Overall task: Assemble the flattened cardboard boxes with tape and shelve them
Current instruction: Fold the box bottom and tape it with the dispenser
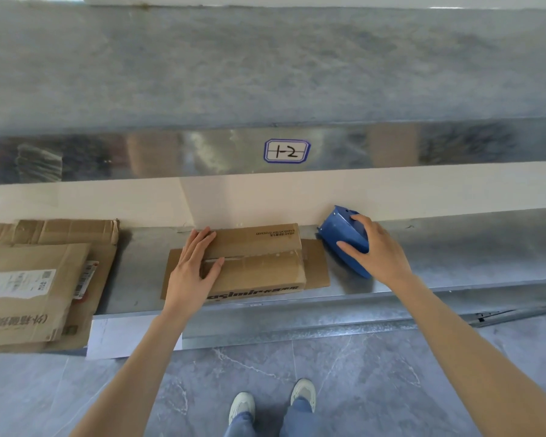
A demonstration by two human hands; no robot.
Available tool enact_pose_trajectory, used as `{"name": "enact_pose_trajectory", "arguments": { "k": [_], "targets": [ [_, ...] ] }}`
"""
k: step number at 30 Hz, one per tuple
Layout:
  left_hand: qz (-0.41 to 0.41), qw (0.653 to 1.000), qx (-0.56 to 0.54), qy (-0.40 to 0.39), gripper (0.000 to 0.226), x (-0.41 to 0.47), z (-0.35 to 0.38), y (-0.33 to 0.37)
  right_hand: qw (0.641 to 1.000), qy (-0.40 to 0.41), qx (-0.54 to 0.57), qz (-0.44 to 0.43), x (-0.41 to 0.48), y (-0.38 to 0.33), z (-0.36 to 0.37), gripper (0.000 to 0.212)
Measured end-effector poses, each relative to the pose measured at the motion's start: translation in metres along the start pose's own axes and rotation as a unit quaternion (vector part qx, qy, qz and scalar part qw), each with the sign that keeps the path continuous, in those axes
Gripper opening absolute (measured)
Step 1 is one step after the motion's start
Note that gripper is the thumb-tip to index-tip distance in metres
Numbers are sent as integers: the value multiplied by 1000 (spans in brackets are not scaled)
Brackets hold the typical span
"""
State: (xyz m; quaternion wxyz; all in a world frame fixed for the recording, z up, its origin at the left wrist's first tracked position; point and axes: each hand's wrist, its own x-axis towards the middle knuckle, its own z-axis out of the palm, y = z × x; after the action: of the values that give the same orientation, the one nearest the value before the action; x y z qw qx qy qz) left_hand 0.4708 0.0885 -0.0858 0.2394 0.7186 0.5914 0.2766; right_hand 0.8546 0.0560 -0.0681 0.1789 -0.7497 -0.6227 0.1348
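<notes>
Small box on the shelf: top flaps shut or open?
Shut: on the small cardboard box two flaps meet along a centre seam, left hand flat on them. Taped or not, cannot tell.

Bright, even light; glare on metal shelf; edges curved.

box under my left hand is matt brown cardboard, a bit scuffed, the tape dispenser my right hand grips is smooth blue plastic, shelf is shiny mottled galvanised metal

Brown box (flaps shut), blue dispenser beside
</notes>
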Motion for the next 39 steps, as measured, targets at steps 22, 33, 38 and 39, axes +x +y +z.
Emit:
{"name": "enact_pose_trajectory", "arguments": {
  "k": [22,33,38,39],
  "targets": [
    [13,998,45,-35,60,1,-5,-5,965,-113,-71,-226,-7,-151,56,57],
    [40,998,-2,-57,72,3,-4,-13,947,-134,-144,-254,-7,-140,66,57],
    [78,995,15,-56,71,0,-7,-15,922,-152,-169,-313,-9,-139,64,53],
    [99,993,40,-56,72,-1,-8,-15,918,-157,-175,-320,-9,-138,64,53]
  ]
}}
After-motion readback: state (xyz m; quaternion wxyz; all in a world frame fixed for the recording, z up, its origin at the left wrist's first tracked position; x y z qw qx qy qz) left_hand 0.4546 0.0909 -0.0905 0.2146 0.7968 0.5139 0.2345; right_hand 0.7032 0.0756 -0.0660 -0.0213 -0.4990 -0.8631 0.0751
